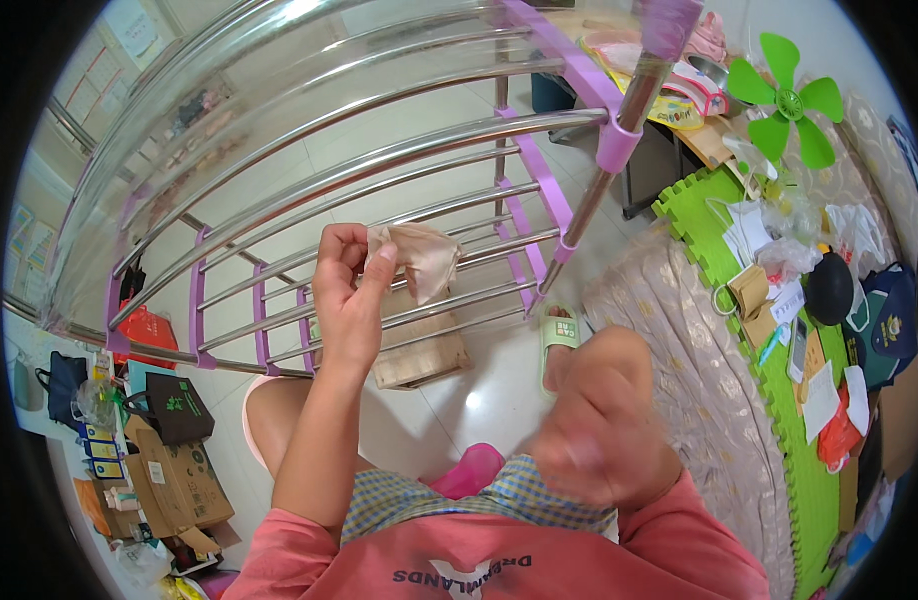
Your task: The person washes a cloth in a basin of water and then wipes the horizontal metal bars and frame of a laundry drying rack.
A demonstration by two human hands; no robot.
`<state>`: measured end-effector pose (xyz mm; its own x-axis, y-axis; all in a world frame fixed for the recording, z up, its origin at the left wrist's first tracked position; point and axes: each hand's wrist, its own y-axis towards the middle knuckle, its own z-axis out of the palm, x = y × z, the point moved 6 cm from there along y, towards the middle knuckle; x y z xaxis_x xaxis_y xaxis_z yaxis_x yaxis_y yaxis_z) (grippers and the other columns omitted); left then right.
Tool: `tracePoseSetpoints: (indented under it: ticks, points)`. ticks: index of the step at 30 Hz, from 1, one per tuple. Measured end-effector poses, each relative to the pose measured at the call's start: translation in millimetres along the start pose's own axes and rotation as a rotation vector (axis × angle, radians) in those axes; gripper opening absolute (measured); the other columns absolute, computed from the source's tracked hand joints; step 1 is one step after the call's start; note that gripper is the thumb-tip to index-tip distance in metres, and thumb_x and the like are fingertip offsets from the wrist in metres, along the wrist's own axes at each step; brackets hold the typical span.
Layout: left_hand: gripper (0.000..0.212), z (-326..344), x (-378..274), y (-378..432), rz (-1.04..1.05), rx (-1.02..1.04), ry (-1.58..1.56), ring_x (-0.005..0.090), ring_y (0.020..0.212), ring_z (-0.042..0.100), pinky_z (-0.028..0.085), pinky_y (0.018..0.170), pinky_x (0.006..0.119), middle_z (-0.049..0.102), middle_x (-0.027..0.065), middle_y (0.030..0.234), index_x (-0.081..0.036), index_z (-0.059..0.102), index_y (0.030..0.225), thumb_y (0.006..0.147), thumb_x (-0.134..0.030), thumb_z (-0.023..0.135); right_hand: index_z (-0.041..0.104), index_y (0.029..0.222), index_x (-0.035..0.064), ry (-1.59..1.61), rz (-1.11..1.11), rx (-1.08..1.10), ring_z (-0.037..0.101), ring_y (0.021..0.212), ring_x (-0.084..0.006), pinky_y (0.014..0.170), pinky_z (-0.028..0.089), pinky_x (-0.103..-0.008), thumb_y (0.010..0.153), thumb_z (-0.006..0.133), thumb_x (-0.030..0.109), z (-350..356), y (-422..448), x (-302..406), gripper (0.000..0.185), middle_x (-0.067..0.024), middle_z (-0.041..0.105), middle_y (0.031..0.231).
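Note:
My left hand (351, 281) is raised at the near side of a metal-tube rack (496, 135) with purple plastic joints. Thumb and fingers pinch a thin beige cloth (427, 259), which droops to the right in front of the bars. My right hand (597, 450) is held low over my right thigh, apart from the rack. Motion blurs it, so its fingers and anything in them cannot be made out. Beyond the lower bars a wooden box or stool (421, 352) rests on the tiled floor, partly covered by the bars.
To the right are a patterned fabric cover (676, 360), a green foam mat (691, 202) strewn with papers and bags, and a green-bladed fan (789, 105). Cardboard boxes (181, 480) and a dark bag (170, 405) stand left. My slippered foot (556, 356) is beside the rack.

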<state>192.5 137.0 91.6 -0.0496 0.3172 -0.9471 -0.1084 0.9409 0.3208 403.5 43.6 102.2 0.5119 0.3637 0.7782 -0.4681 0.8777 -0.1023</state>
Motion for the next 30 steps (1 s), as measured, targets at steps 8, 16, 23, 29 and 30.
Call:
tracePoseSetpoints:
  ticks: [8, 16, 23, 29, 30]
  points:
    - [0.021, 1.8, -6.1, 13.5, -0.108, -0.089, -0.127, 0.0094, 0.082, 0.059, 0.045, 0.072, 0.022, 0.066, 0.0101, 0.093, -0.003, 0.046, 0.109, 0.092, -0.007, 0.058, 0.052, 0.077, 0.0051, -1.313, -0.598, 0.248, 0.060, 0.069, -0.0303, 0.062, 0.047, -0.0411, 0.079, 0.064, 0.019, 47.6, 16.8, 1.8, 0.018, -0.0109, 0.060, 0.077]
    - [0.022, 29.8, -17.2, 17.5, 0.138, 0.146, 0.438, 0.0128, 0.091, 0.062, 0.045, 0.082, 0.024, 0.067, 0.0053, 0.095, -0.005, 0.061, 0.110, 0.088, -0.005, 0.062, 0.059, 0.088, 0.0010, -0.901, -0.362, -0.205, 0.061, 0.060, -0.0188, 0.054, 0.047, -0.0315, 0.083, 0.070, 0.019, -25.4, 106.2, -32.9, 0.022, -0.0090, 0.063, 0.078]
    - [0.020, 43.1, -14.5, 21.4, 0.163, 0.071, 0.598, 0.0187, 0.081, 0.064, 0.049, 0.075, 0.029, 0.066, 0.0111, 0.089, -0.005, 0.062, 0.106, 0.086, -0.005, 0.062, 0.055, 0.092, -0.0011, -0.453, -0.407, -0.418, 0.060, 0.061, -0.0123, 0.050, 0.048, -0.0254, 0.085, 0.062, 0.006, -67.9, 105.1, -45.7, 0.012, -0.0085, 0.062, 0.085]
    - [0.022, 81.6, -20.0, 3.1, 0.470, 0.413, 0.781, 0.0215, 0.078, 0.064, 0.051, 0.071, 0.032, 0.065, 0.0122, 0.090, -0.004, 0.065, 0.105, 0.083, -0.006, 0.066, 0.047, 0.108, -0.0009, -0.027, -0.346, -0.488, 0.059, 0.060, -0.0139, 0.049, 0.050, -0.0240, 0.087, 0.052, 0.003, -74.6, 103.6, -45.8, 0.022, -0.0120, 0.059, 0.092]
    - [0.024, 78.0, -17.6, 4.6, 0.328, 0.418, 0.669, 0.0214, 0.080, 0.064, 0.051, 0.071, 0.032, 0.065, 0.0116, 0.092, -0.004, 0.065, 0.107, 0.084, -0.007, 0.067, 0.045, 0.111, -0.0004, 0.051, -0.328, -0.489, 0.060, 0.060, -0.0140, 0.049, 0.051, -0.0244, 0.087, 0.051, 0.003, -74.9, 103.8, -47.3, 0.025, -0.0125, 0.059, 0.093]
